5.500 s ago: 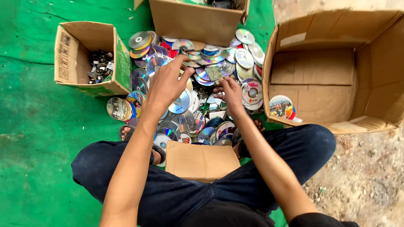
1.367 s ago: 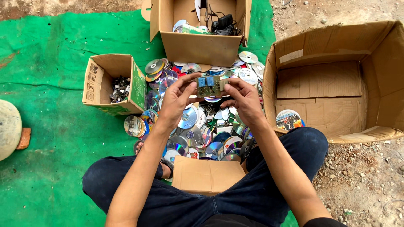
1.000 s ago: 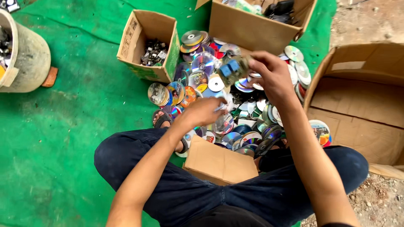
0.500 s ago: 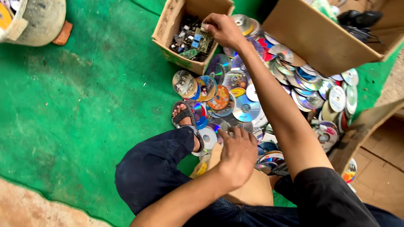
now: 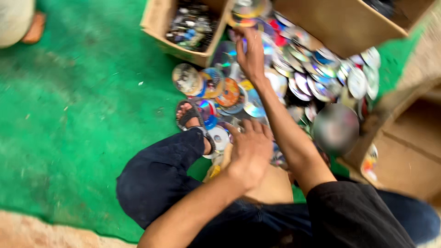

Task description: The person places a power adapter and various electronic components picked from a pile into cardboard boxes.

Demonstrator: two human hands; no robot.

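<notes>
My right hand (image 5: 251,55) reaches forward over a heap of shiny discs (image 5: 321,78), just beside a small cardboard box (image 5: 183,48) that holds small dark parts. Its fingers are loosely apart and I see nothing in them, though the view is blurred. My left hand (image 5: 250,151) lies palm down, fingers spread, on a small plain cardboard box (image 5: 273,186) between my legs. My sandalled foot (image 5: 188,115) rests at the edge of the discs.
A green mat (image 5: 69,115) covers the ground. A large cardboard box (image 5: 340,27) stands behind the discs and another open one (image 5: 409,147) lies at the right. A pale round container (image 5: 14,18) sits at the top left.
My right hand carried a small coloured part from the disc heap to the small box and has now drawn back without it. My left hand dropped onto the box between my legs. The view swung left.
</notes>
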